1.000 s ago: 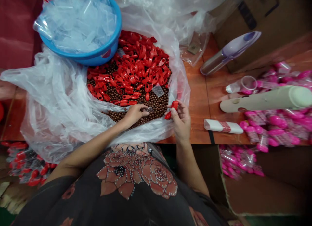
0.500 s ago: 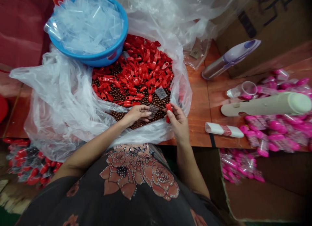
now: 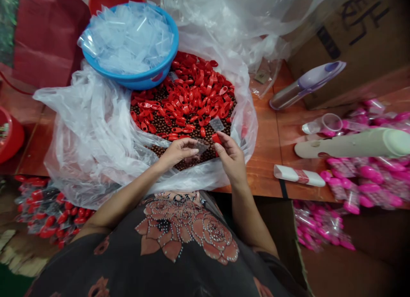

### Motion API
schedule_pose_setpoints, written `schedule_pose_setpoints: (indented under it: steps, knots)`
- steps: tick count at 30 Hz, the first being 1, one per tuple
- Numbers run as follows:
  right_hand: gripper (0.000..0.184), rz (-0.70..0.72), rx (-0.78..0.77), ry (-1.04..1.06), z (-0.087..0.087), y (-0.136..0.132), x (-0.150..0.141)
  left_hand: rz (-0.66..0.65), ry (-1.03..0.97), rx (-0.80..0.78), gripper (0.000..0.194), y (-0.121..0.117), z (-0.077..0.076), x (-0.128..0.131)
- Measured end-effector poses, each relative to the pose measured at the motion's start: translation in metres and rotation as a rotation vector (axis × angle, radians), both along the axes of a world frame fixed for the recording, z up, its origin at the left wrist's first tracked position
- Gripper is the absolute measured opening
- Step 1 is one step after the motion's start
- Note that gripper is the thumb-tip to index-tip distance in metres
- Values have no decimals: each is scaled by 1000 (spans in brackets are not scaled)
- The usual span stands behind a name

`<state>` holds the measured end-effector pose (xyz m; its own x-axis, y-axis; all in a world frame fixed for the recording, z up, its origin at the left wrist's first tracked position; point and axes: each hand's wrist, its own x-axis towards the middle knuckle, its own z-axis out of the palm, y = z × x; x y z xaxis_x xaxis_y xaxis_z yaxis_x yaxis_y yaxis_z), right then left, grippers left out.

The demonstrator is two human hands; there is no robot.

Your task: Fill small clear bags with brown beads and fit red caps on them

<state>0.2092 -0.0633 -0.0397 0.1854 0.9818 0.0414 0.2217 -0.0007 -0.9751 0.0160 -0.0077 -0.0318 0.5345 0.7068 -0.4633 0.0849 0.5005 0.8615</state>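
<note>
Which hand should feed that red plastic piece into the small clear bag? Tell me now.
Right, likely: the right hand pinches the red plastic piece, while the left hand is at the small clear bag.

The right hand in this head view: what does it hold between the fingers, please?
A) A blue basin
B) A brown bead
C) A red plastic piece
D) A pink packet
C. The right hand pinches a red plastic piece between its thumb and fingers.
</note>
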Motion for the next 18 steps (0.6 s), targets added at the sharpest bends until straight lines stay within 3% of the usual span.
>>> schedule_pose_setpoints:
  steps: [8,18]
  knots:
    - [40,47,63,-58,16,1,-7,23,-32,15,35,-4,7,-2]
    - [40,163,39,-120,13,3,-2,9,-58,8,34,-3,3,-11]
